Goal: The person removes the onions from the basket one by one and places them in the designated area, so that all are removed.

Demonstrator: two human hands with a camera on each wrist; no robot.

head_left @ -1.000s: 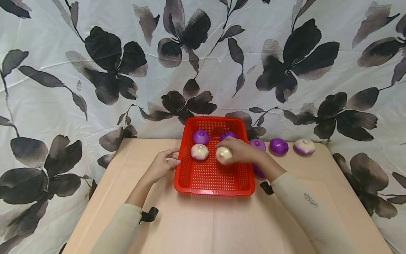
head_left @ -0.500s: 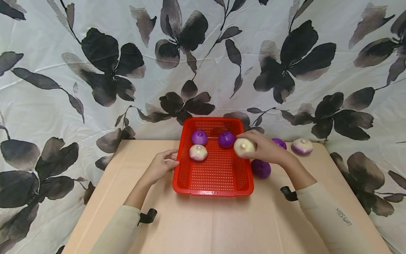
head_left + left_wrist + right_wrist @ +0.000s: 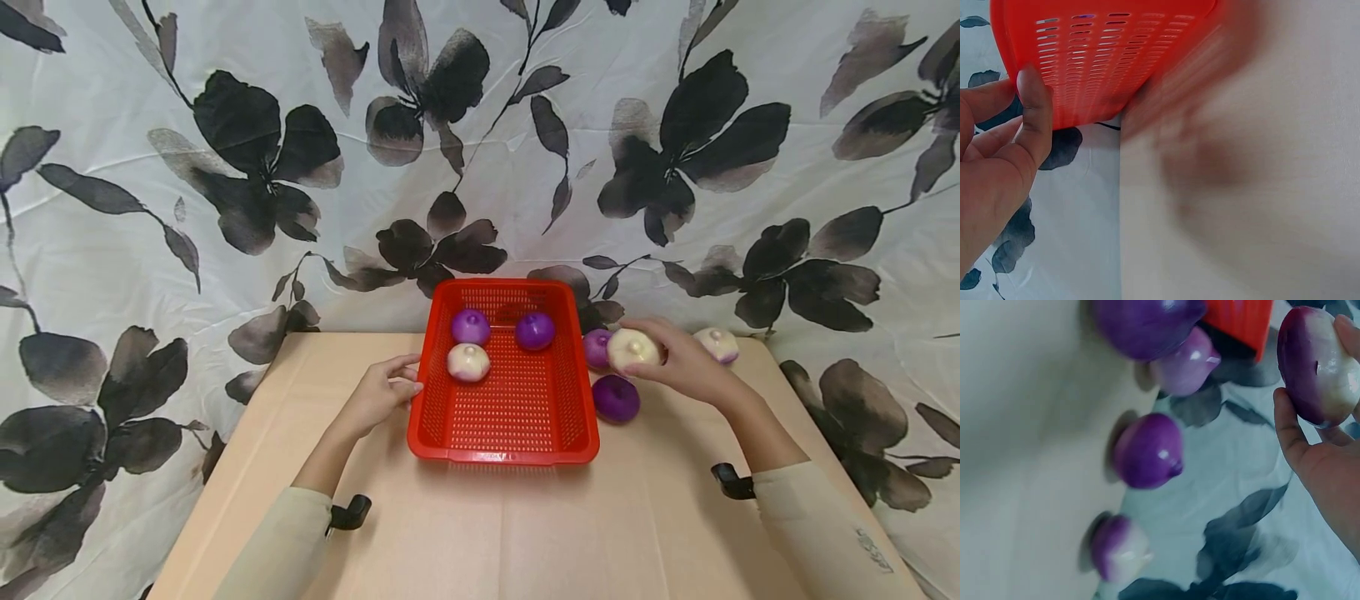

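Observation:
My right hand (image 3: pixel 686 358) holds a white and purple onion (image 3: pixel 633 352) between thumb and fingers, raised off the table to the right of the basket. The right wrist view shows its purple side and pale top. My left hand (image 3: pixel 382 394) pinches the left rim of the red plastic basket (image 3: pixel 504 457), its thumb (image 3: pixel 1035 112) pressed against the perforated wall. Inside the basket lie two purple onions, one back left (image 3: pixel 470 327) and one back right (image 3: pixel 536 331), plus a white and purple onion (image 3: pixel 468 362) in front of the left one.
Right of the basket, a dark purple onion (image 3: pixel 617 398) and a lighter purple onion (image 3: pixel 597 348) rest on the table (image 3: pixel 510 533). Another purple onion (image 3: pixel 1149 451) shows in the right wrist view. A white-purple onion (image 3: pixel 717 343) sits farther right. Floral cloth (image 3: pixel 555 225) hangs behind.
My right hand has lifted the white and purple onion out of the basket and carried it right, past the rim. The left hand has stayed on the basket.

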